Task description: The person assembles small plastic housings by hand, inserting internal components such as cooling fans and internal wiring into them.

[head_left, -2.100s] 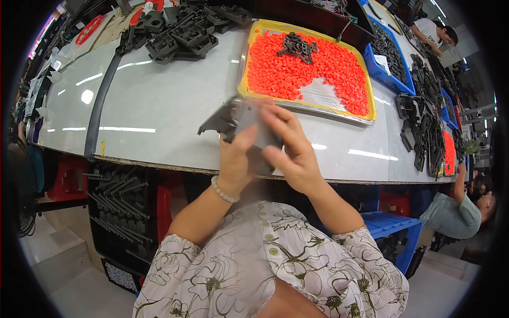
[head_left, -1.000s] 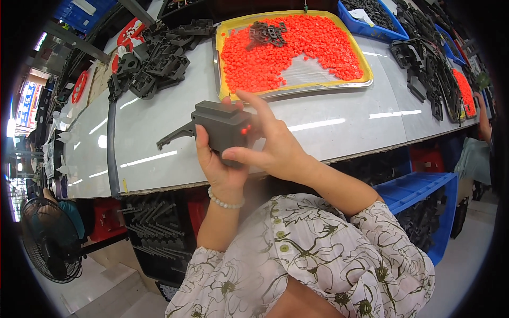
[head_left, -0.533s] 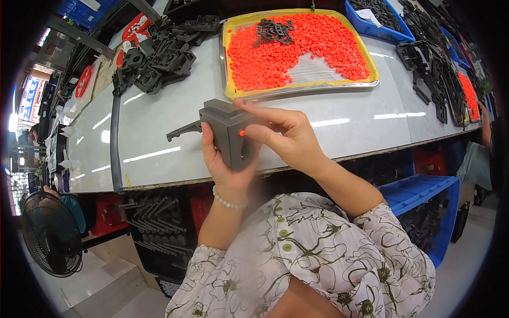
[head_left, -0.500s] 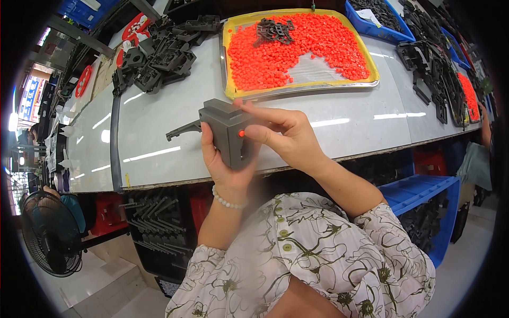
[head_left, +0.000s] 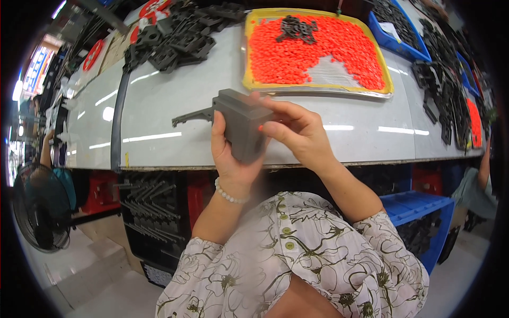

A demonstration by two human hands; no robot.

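Note:
My left hand (head_left: 236, 164) is closed around a dark grey plastic housing (head_left: 246, 119), held above the table's front edge. From its left side sticks out a thin grey arm (head_left: 193, 116). At the housing's right face is a small red plastic piece (head_left: 260, 128), mostly covered by the thumb of my right hand (head_left: 299, 132). That thumb presses on the piece, while the forefinger reaches over the housing's top edge, slightly blurred. How deep the red piece sits in the housing cannot be made out.
Beyond my hands lies a yellow-rimmed tray (head_left: 318, 91) of red pieces with some dark parts on top. Dark plastic parts (head_left: 183, 40) are heaped at the far left, more (head_left: 437, 95) at the right. A blue bin (head_left: 400, 42) stands behind; a fan (head_left: 42, 206) is at lower left.
The view has shifted, so table and tray appear farther right. The housing has turned a little, and my right thumb now covers more of the red piece. Both hands keep their holds.

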